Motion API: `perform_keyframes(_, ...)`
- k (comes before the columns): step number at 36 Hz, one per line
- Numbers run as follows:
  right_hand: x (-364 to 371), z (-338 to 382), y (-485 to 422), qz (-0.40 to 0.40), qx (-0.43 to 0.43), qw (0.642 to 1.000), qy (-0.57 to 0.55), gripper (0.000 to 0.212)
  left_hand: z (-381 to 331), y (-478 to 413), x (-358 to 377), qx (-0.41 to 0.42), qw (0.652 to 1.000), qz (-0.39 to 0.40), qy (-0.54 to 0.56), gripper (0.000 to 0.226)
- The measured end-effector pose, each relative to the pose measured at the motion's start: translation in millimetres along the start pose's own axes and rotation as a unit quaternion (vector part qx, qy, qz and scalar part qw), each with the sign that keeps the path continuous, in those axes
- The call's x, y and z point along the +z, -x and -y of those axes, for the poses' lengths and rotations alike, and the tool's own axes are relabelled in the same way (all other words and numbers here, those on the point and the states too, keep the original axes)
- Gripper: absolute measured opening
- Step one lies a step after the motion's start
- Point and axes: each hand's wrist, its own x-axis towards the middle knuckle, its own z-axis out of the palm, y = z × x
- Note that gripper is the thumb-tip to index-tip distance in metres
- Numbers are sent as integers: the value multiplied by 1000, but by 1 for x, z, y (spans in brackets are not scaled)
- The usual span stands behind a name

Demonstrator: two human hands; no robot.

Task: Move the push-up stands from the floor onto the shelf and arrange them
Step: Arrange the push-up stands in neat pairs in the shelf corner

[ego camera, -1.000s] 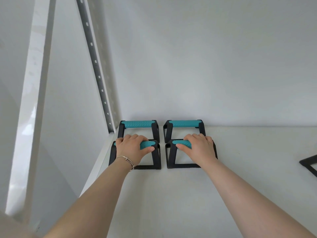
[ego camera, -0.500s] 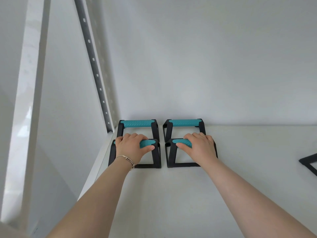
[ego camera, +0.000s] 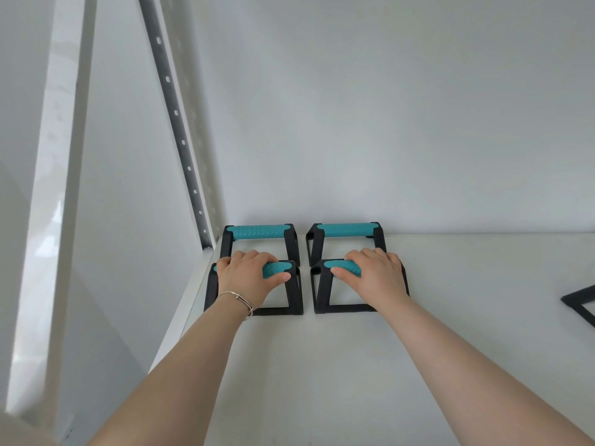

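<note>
Four push-up stands, black frames with teal grips, stand in a two-by-two block at the far left corner of the white shelf [ego camera: 450,317]. The left hand [ego camera: 249,278] wraps the grip of the near left stand [ego camera: 294,297]; the right hand [ego camera: 376,278] wraps the grip of the near right stand [ego camera: 322,294]. The far left stand [ego camera: 259,231] and far right stand [ego camera: 346,229] sit against the back wall. A bracelet [ego camera: 240,299] circles the left wrist. Part of a black frame [ego camera: 579,300] shows at the right edge.

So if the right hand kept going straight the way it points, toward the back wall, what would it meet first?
Probably the rear right black push-up stand with the teal grip, directly beyond the right hand; the gap between is unclear.
</note>
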Motion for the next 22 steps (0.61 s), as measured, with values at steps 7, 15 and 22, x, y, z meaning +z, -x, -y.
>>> perform_keyframes(7, 1, -1, 0, -7, 0, 1000, -4, 62, -1, 0, 2, 0, 1000, -6, -2, 49)
perform_keyframes(15, 0, -2, 0, -6, -4, 1000, -5, 63, -1, 0, 0, 4, 1000, -4, -5, 50)
perform_keyframes(22, 0, -1, 0, -7, 3, 1000, -5, 61, -1, 1, 1, 6, 1000, -3, -8, 50)
